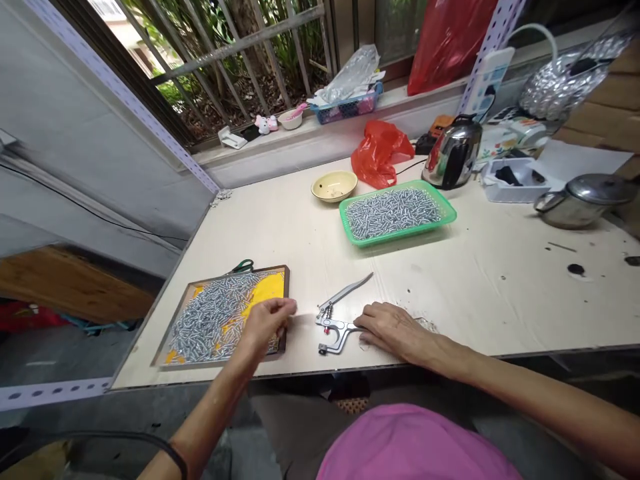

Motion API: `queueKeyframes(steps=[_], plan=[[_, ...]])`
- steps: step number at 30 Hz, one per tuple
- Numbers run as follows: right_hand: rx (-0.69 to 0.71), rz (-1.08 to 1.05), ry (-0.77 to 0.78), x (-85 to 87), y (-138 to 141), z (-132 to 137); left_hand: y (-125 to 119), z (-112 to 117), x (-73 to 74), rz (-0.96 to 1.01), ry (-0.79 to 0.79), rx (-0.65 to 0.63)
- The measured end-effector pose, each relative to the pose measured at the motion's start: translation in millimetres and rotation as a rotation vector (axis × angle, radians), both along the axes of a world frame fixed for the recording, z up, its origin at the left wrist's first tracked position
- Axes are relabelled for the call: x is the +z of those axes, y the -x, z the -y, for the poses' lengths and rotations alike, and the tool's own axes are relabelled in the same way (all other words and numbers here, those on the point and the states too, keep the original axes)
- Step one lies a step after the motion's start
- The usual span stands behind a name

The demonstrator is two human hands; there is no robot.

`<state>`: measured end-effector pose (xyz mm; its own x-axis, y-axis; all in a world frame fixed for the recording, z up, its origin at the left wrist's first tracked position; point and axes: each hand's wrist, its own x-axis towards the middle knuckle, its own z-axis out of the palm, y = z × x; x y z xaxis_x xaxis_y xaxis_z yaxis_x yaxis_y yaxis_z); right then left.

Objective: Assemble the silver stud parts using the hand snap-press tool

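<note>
My left hand (267,323) hovers over the right edge of a flat tray with a yellow bottom (273,287) that holds several small silver metal parts (210,320). Its fingers are pinched together; what they hold is too small to make out. My right hand (390,328) lies on the table with its fingers on the lower handle of a pair of silver hand pliers (336,320). The pliers lie on the table with their handles spread apart. A green basket (447,215) full of the same silver parts stands further back.
A yellow bowl (334,185), a red plastic bag (380,155), a steel kettle (454,157), a steel pot (583,199) and a white tray (515,179) stand along the back and right. Green-handled scissors (243,266) lie behind the flat tray. The table's front edge (350,370) is close to my body.
</note>
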<state>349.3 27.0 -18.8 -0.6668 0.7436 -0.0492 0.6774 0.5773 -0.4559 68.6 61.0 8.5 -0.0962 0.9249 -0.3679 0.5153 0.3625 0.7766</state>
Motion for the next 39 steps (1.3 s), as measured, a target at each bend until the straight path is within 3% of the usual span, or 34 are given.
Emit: queueKeyframes(steps=[2, 5, 10, 13, 18, 26, 30, 34, 39], plan=[[-0.024, 0.002, -0.016, -3.7, 1, 2, -24, 18, -1.1, 0.141, 0.137, 0.002], [-0.042, 0.010, -0.038, -13.4, 2, 3, -45, 33, -8.4, 0.193, 0.221, 0.035], [-0.026, -0.015, -0.091, -34.8, 1, 3, -46, 36, -24.5, 0.157, 0.287, 0.027], [-0.034, -0.011, -0.096, -39.1, 1, 3, -43, 38, -30.7, 0.160, 0.311, 0.024], [-0.045, -0.030, -0.100, -31.7, 1, 5, -43, 38, -32.1, 0.117, 0.326, 0.001], [-0.045, -0.031, -0.082, -27.7, 3, 8, -41, 27, -29.1, 0.041, 0.387, -0.159], [-0.041, -0.014, -0.058, -16.1, 1, 7, -41, 29, -27.9, 0.040, 0.398, -0.164], [-0.071, 0.010, -0.107, -7.2, -2, -13, -42, 33, -27.9, 0.034, 0.391, -0.171], [-0.001, 0.104, -0.079, -8.6, 2, -41, -40, 34, -31.2, 0.032, 0.390, -0.174]])
